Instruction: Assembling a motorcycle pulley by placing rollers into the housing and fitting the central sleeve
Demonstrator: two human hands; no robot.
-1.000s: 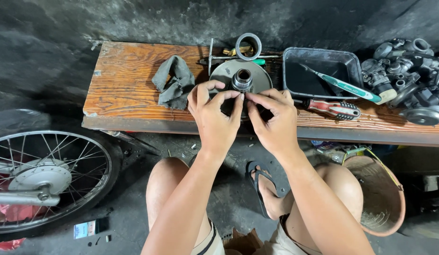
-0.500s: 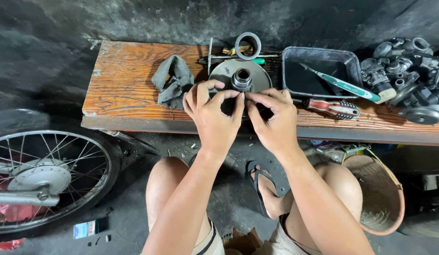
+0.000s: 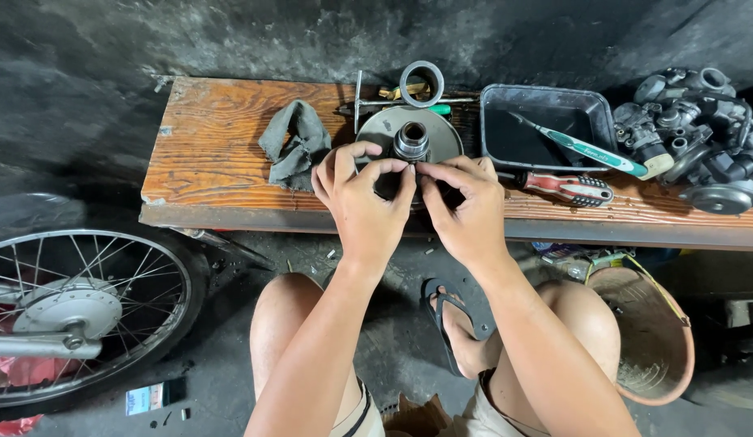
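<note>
**Both hands working at the hub of a round metal disc on the bench**

At the far left, a spoked wheel (image 3: 73, 311) is lying on the floor below the wooden bench (image 3: 214, 146). On the bench, a crumpled grey rag (image 3: 294, 144) is sitting just left of the hands. The left hand (image 3: 362, 198) is curling over the near edge of the round metal disc (image 3: 409, 129), its fingertips meeting those of the right hand (image 3: 465, 206) just below the disc's raised hub (image 3: 411, 142); what the fingertips are pinching between them is too small to tell. Compared with a second ago, the hands are sitting in nearly the same spot, with the fingertips drawing slightly closer together in front of the hub, so the work there appears to be continuing rather than finished. Behind the disc, a metal ring (image 3: 422, 83) is standing on edge. Further right, a black tray (image 3: 546, 129) is carrying a teal-handled brush (image 3: 587, 147), a red-handled screwdriver (image 3: 566, 188) is lying beside it, and a heap of grey engine parts (image 3: 692, 129) is filling the bench's right end.
</note>
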